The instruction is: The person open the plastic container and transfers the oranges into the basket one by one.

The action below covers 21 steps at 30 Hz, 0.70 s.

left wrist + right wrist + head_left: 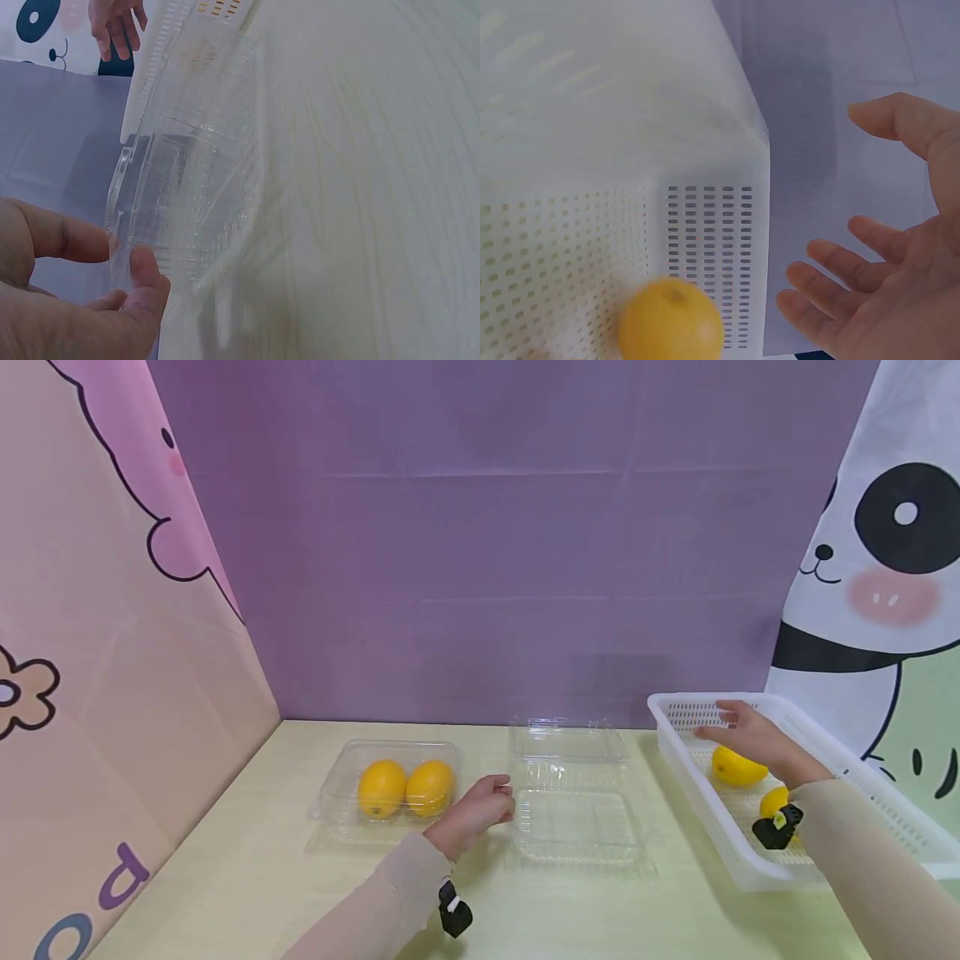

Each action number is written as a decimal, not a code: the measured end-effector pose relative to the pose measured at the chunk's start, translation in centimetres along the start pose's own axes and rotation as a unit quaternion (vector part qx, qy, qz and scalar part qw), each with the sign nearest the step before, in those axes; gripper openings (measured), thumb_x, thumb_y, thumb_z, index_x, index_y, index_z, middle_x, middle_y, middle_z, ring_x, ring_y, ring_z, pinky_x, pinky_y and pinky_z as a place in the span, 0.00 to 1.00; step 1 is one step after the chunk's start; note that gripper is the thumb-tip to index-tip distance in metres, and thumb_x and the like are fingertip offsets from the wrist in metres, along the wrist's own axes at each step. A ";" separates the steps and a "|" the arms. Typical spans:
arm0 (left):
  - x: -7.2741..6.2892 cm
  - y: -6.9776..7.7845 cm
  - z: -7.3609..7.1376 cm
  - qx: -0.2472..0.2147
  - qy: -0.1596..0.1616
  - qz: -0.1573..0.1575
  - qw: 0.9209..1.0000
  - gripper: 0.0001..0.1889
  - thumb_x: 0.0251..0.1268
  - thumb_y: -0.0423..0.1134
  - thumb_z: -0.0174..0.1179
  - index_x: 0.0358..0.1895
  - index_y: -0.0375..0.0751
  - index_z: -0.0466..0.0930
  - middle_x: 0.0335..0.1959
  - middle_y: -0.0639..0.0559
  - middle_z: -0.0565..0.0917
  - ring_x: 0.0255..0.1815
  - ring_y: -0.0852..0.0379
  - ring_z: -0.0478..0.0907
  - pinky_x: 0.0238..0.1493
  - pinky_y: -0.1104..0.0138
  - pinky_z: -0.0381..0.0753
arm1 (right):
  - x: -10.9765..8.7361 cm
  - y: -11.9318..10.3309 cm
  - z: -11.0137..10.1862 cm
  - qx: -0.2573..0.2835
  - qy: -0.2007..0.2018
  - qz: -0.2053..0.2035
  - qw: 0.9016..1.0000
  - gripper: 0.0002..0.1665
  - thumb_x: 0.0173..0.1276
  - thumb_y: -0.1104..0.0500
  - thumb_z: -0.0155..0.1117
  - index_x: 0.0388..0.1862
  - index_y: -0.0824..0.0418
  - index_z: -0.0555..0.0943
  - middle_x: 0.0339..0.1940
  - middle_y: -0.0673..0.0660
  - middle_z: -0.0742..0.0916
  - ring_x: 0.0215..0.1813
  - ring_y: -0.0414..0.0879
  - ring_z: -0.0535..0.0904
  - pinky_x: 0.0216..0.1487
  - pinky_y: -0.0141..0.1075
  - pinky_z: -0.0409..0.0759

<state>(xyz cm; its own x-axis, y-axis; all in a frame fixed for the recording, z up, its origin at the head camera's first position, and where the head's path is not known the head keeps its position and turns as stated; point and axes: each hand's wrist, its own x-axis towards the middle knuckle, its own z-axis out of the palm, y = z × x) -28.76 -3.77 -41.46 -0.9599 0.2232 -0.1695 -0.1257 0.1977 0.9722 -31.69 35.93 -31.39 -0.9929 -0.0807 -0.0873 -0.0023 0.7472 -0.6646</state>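
Observation:
My right hand [757,743] hovers over the white perforated basket [705,802], fingers spread and holding nothing. Below it in the basket lie a yellow lemon [738,767] and another lemon [774,802], partly hidden by the wrist. In the right wrist view one lemon [671,321] shows near the basket's end wall. My left hand [476,810] is by the left side of an unfolded clear plastic clamshell box [573,822], its fingers loosely bent. The left wrist view shows thumb and index finger near the box's edge [120,202]; whether they touch it I cannot tell.
Left of my left hand stands a closed clear box [337,785] with two lemons [382,789] inside. A purple cloth backdrop [480,543] rises behind the pale wooden table [585,910]. Printed cloths hang at both sides.

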 end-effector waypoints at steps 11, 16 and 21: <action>0.1 0.1 0.2 0.004 0.001 0.005 1.000 0.32 0.64 0.27 0.53 0.72 0.25 0.60 0.65 0.33 0.70 0.52 0.45 0.76 0.60 0.55 0.78 | -0.1 -1.3 0.8 0.018 0.010 -0.036 0.999 0.53 0.75 0.42 0.57 0.78 0.76 0.46 0.73 0.82 0.58 0.71 0.76 0.57 0.66 0.70 0.60; 0.1 0.1 0.4 -0.002 -0.003 0.010 1.000 0.32 0.64 0.26 0.52 0.72 0.24 0.59 0.65 0.32 0.70 0.51 0.45 0.75 0.59 0.55 0.78 | -0.2 -2.1 1.3 0.022 0.011 -0.048 0.999 0.53 0.75 0.40 0.57 0.78 0.74 0.46 0.74 0.80 0.58 0.73 0.74 0.55 0.67 0.69 0.60; 0.4 0.0 0.7 -0.005 -0.004 0.010 1.000 0.32 0.63 0.26 0.52 0.72 0.25 0.59 0.64 0.33 0.70 0.52 0.45 0.75 0.60 0.56 0.78 | -0.3 -2.9 1.9 0.026 0.012 -0.068 0.997 0.53 0.75 0.41 0.58 0.79 0.72 0.46 0.75 0.79 0.58 0.74 0.74 0.55 0.67 0.68 0.60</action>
<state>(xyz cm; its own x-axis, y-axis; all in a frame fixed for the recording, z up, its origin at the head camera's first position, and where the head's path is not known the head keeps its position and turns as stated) -28.93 -3.00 -41.64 -0.9603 0.2340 -0.1518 -0.1097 0.1834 0.9769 -31.16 32.54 -30.90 -0.9862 -0.1638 0.0238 -0.1326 0.6954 -0.7063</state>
